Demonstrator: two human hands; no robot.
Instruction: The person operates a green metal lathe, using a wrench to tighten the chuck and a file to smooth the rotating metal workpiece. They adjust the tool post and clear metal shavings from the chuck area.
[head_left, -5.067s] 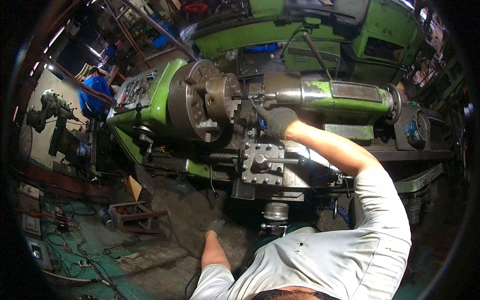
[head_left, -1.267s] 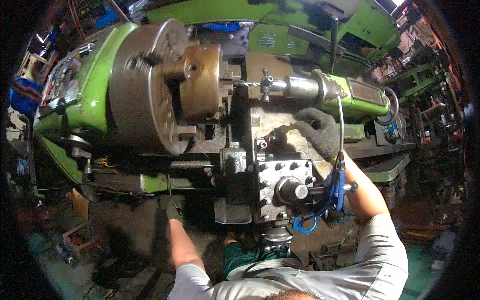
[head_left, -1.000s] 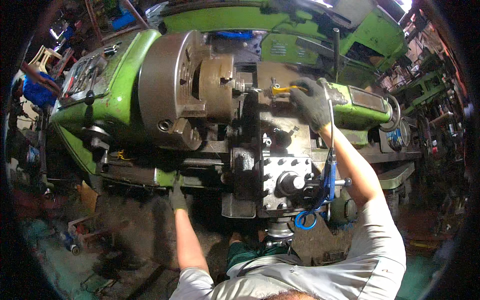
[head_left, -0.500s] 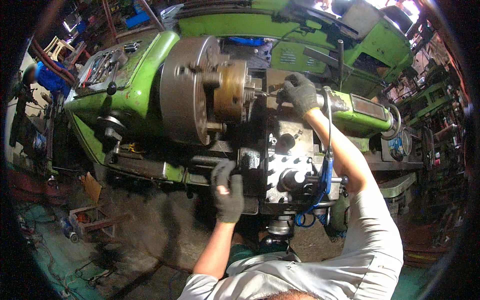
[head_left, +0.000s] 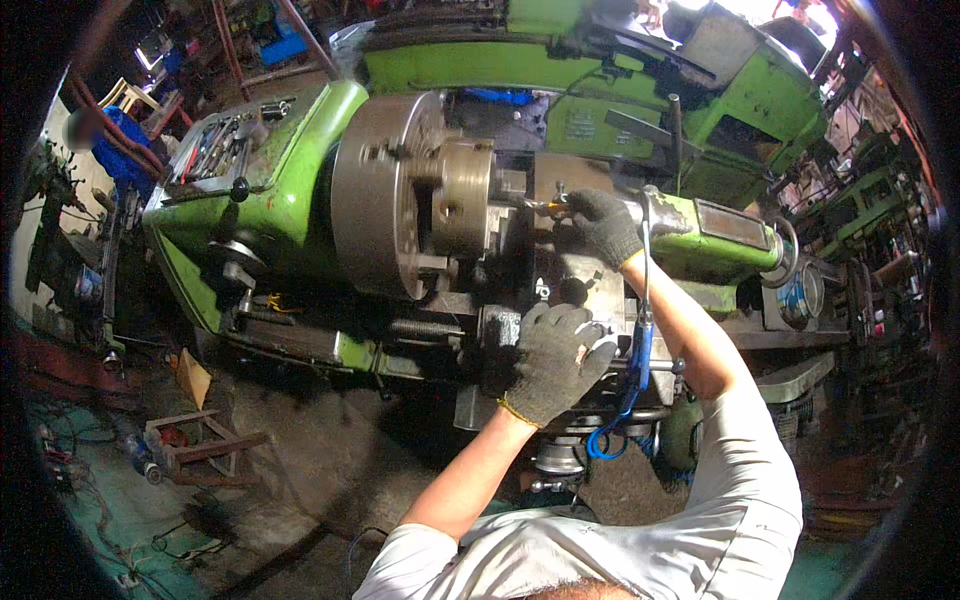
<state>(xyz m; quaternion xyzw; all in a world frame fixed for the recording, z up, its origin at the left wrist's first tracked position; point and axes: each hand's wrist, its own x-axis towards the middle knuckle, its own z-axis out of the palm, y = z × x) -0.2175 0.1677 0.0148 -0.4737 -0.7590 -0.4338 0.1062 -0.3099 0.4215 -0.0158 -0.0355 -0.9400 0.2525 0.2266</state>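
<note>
My left hand [head_left: 560,362], in a dark grey glove, is over the tool post area of the green lathe's carriage. Its thumb stands apart from the fingers, and whatever lies under the palm is hidden. Farther right and back, my right hand [head_left: 603,226], gloved alike, curls its fingers at the front end of the tailstock [head_left: 720,240]. A slim metal tool [head_left: 535,205] points left from those fingertips; what they grip is unclear. It faces a brass-coloured round workpiece [head_left: 465,190] held in the large lathe chuck [head_left: 375,200].
A blue air gun [head_left: 638,372] with a coiled hose hangs by the carriage. Hand tools lie in a tray [head_left: 205,150] on the headstock [head_left: 290,205]. Another green machine [head_left: 600,115] stands behind. A wooden frame [head_left: 210,450] rests on the floor at left.
My left hand has moved right and up, from in front of the bed to over the tool post. My right hand has stayed by the tailstock. The workpiece, blurred before, looks sharper.
</note>
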